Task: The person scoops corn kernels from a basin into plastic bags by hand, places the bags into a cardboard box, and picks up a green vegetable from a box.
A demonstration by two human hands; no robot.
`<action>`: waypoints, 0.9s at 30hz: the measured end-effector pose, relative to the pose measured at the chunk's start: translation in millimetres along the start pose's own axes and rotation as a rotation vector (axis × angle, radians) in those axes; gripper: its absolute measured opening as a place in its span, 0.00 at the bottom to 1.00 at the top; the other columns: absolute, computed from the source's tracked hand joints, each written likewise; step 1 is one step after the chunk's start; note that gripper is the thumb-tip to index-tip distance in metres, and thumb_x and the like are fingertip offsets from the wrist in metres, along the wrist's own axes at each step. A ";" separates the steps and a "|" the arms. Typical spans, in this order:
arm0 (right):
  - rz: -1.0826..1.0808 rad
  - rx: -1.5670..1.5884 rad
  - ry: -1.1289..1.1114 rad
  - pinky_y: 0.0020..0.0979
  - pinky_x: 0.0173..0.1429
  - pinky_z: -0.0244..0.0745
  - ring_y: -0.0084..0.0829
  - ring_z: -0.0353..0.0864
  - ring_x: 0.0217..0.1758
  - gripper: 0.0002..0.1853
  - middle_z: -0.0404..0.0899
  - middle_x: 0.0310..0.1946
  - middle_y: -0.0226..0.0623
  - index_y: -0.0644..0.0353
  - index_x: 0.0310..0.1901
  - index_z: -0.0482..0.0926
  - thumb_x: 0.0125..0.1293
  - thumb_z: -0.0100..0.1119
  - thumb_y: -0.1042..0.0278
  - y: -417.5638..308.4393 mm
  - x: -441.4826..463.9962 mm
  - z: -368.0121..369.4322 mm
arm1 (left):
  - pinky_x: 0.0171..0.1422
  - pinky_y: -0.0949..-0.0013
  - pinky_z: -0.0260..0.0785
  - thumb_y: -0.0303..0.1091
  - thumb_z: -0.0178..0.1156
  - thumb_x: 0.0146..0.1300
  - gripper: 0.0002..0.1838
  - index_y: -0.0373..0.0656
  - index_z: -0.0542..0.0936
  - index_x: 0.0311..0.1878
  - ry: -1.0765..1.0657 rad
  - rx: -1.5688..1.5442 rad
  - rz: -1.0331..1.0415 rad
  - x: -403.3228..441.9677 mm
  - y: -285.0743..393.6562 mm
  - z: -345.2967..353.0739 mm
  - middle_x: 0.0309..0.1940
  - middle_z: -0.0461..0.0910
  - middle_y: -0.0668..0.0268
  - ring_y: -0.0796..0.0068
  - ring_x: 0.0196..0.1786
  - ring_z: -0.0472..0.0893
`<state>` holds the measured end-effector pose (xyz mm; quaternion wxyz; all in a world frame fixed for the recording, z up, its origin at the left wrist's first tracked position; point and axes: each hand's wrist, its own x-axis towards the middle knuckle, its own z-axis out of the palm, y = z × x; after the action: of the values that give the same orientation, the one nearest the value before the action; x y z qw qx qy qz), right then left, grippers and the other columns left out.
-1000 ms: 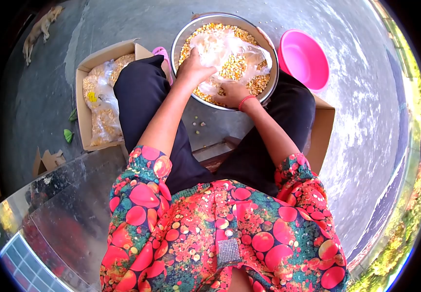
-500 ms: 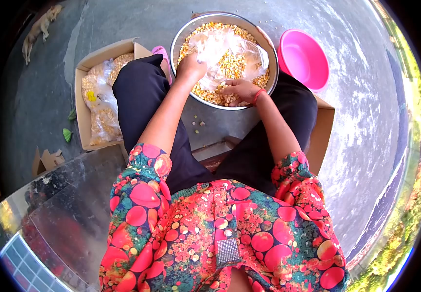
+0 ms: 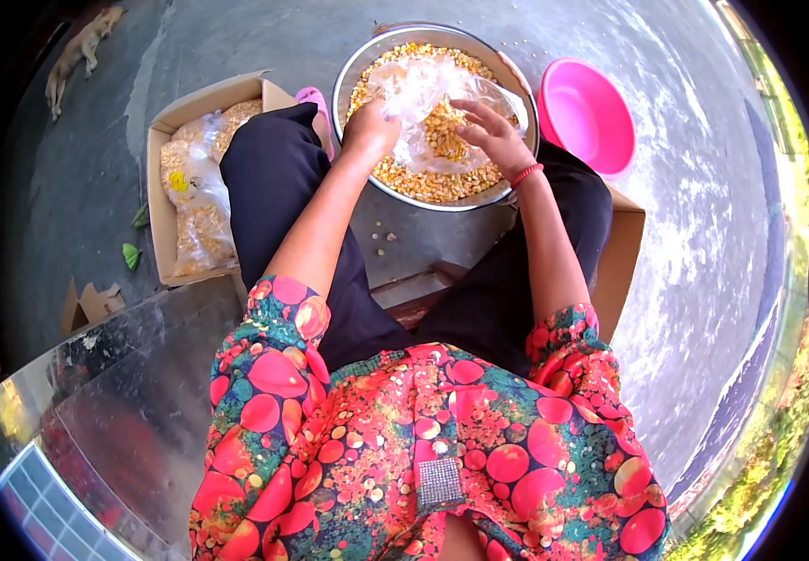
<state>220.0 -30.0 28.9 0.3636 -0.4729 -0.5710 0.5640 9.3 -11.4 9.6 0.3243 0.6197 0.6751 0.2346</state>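
Observation:
A round metal basin [image 3: 348, 84] between my knees is full of yellow corn kernels [image 3: 423, 187]. On the kernels lies a clear plastic bag [image 3: 418, 79] with corn in it. My left hand [image 3: 372, 129] is closed on the bag's left edge. Above the bag's mouth is my right hand [image 3: 496, 138], its fingers apart and bent toward the corn inside. I cannot tell whether its fingertips touch the kernels. A red bracelet [image 3: 527, 174] circles my right wrist.
A pink tub [image 3: 587, 117] stands right of the basin. To the left, a cardboard box [image 3: 163, 252] holds filled plastic bags [image 3: 194, 178]. Another cardboard box [image 3: 621, 248] is beside my right leg. A dog [image 3: 82, 54] lies on the floor at far left.
My right hand has risen from the kernels at the basin's near side to the bag's mouth, and its fingers have spread. The left hand keeps its hold on the bag.

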 end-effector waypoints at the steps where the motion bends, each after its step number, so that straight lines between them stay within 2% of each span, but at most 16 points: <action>1: 0.083 -0.014 -0.048 0.23 0.41 0.71 0.19 0.72 0.44 0.14 0.75 0.44 0.24 0.55 0.47 0.74 0.60 0.52 0.62 2.8 0.9 -4.2 | 0.49 0.59 0.66 0.36 0.54 0.48 0.18 0.37 0.75 0.41 -0.001 0.000 0.000 0.4 0.4 -0.7 0.38 0.76 0.47 0.52 0.44 0.75; 2: 0.167 -0.029 -0.093 0.21 0.39 0.71 0.18 0.73 0.42 0.13 0.75 0.42 0.25 0.55 0.45 0.75 0.60 0.52 0.63 5.1 0.4 -7.6 | 0.49 0.59 0.66 0.37 0.54 0.48 0.18 0.37 0.75 0.42 -0.002 0.005 0.002 1.0 1.0 -1.1 0.38 0.76 0.47 0.52 0.44 0.75; 3: 0.274 -0.008 -0.199 0.19 0.32 0.72 0.18 0.75 0.34 0.11 0.77 0.36 0.26 0.56 0.41 0.77 0.59 0.51 0.63 -8.3 -3.7 -7.0 | 0.49 0.59 0.67 0.37 0.54 0.48 0.18 0.37 0.75 0.42 -0.003 0.009 0.006 1.0 2.4 -0.9 0.38 0.76 0.47 0.52 0.44 0.75; 4: 0.275 -0.009 -0.196 0.19 0.32 0.72 0.18 0.75 0.34 0.11 0.77 0.36 0.26 0.56 0.41 0.77 0.59 0.51 0.63 -11.2 -7.7 -4.6 | 0.49 0.59 0.67 0.37 0.54 0.48 0.18 0.37 0.75 0.42 -0.006 0.008 0.008 1.0 2.9 0.0 0.38 0.76 0.47 0.52 0.44 0.75; 6: 0.481 -0.287 -0.468 0.19 0.27 0.72 0.20 0.76 0.29 0.11 0.78 0.32 0.28 0.58 0.38 0.78 0.58 0.52 0.63 -14.3 -11.5 0.7 | 0.48 0.59 0.67 0.38 0.55 0.49 0.19 0.36 0.75 0.42 0.009 -0.033 0.021 1.1 3.6 0.1 0.37 0.76 0.47 0.52 0.43 0.75; 7: 0.514 -0.443 -0.513 0.21 0.26 0.73 0.19 0.76 0.28 0.12 0.78 0.30 0.28 0.59 0.38 0.78 0.57 0.52 0.62 -1.3 -10.0 3.2 | 0.48 0.59 0.67 0.38 0.55 0.49 0.19 0.36 0.75 0.42 0.008 -0.034 0.022 1.8 3.6 0.4 0.37 0.76 0.47 0.52 0.43 0.75; 8: 0.532 -0.566 -0.532 0.30 0.31 0.75 0.28 0.78 0.33 0.15 0.79 0.31 0.36 0.60 0.38 0.78 0.55 0.53 0.58 11.1 -9.8 5.3 | 0.48 0.60 0.67 0.39 0.55 0.49 0.19 0.35 0.75 0.41 0.023 -0.054 0.026 2.6 3.4 0.8 0.37 0.76 0.47 0.52 0.43 0.76; 10: 0.053 -0.941 -0.474 0.35 0.43 0.72 0.40 0.78 0.38 0.18 0.78 0.34 0.46 0.60 0.40 0.77 0.54 0.51 0.56 40.7 -8.2 15.4 | 0.48 0.60 0.67 0.40 0.56 0.49 0.20 0.35 0.75 0.41 0.036 -0.076 0.030 5.9 0.4 4.6 0.36 0.76 0.47 0.52 0.43 0.76; 11: 0.004 -0.887 -0.385 0.37 0.51 0.67 0.47 0.75 0.43 0.21 0.76 0.36 0.52 0.62 0.42 0.76 0.54 0.49 0.53 47.8 -12.1 21.3 | 0.48 0.60 0.67 0.41 0.56 0.49 0.20 0.34 0.75 0.41 0.049 -0.095 0.040 9.1 -3.2 8.0 0.36 0.76 0.47 0.52 0.42 0.76; 12: 0.004 -0.887 -0.386 0.37 0.51 0.67 0.47 0.75 0.43 0.21 0.76 0.36 0.52 0.62 0.42 0.76 0.54 0.49 0.53 46.4 -12.1 30.6 | 0.48 0.60 0.67 0.42 0.56 0.49 0.20 0.34 0.76 0.40 0.062 -0.114 0.049 10.8 -5.7 9.8 0.36 0.76 0.47 0.52 0.42 0.76; 14: 0.113 -1.084 -0.387 0.38 0.49 0.68 0.46 0.75 0.42 0.23 0.76 0.36 0.52 0.63 0.41 0.76 0.54 0.48 0.50 41.6 -9.9 48.9 | 0.47 0.60 0.67 0.42 0.56 0.49 0.21 0.34 0.76 0.40 0.045 -0.132 0.041 8.4 -1.2 5.4 0.36 0.76 0.47 0.53 0.42 0.76; 18: 0.183 -0.968 -0.369 0.37 0.47 0.68 0.46 0.75 0.42 0.27 0.77 0.35 0.52 0.64 0.41 0.75 0.52 0.50 0.45 30.4 -8.4 58.6 | 0.46 0.60 0.67 0.43 0.55 0.50 0.21 0.33 0.75 0.40 0.039 -0.149 0.055 8.2 0.1 6.7 0.35 0.76 0.46 0.53 0.41 0.77; 22: 0.169 -0.952 -0.380 0.37 0.46 0.68 0.46 0.76 0.40 0.26 0.77 0.35 0.51 0.63 0.40 0.75 0.50 0.53 0.46 35.7 -8.0 60.8 | 0.45 0.60 0.68 0.43 0.55 0.50 0.21 0.34 0.76 0.39 0.012 -0.131 0.037 2.8 5.6 3.9 0.34 0.77 0.47 0.53 0.40 0.77; 25: 0.200 -0.808 -0.436 0.36 0.47 0.68 0.45 0.76 0.39 0.26 0.77 0.35 0.50 0.61 0.42 0.75 0.47 0.58 0.48 63.3 0.7 52.5 | 0.44 0.60 0.68 0.43 0.55 0.50 0.20 0.34 0.76 0.38 -0.009 -0.142 0.047 2.7 3.9 4.1 0.33 0.77 0.47 0.53 0.39 0.77; 27: 0.113 -0.761 -0.407 0.33 0.40 0.71 0.38 0.77 0.34 0.24 0.78 0.32 0.43 0.58 0.45 0.75 0.48 0.60 0.51 72.6 3.3 48.0 | 0.43 0.60 0.68 0.43 0.55 0.50 0.20 0.34 0.77 0.37 0.005 -0.131 0.068 3.1 3.2 3.9 0.32 0.77 0.47 0.53 0.38 0.77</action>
<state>182.9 -47.4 -48.0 0.0120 -0.4829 -0.7714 0.4142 14.2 -8.2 8.8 0.3543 0.6190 0.6377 0.2909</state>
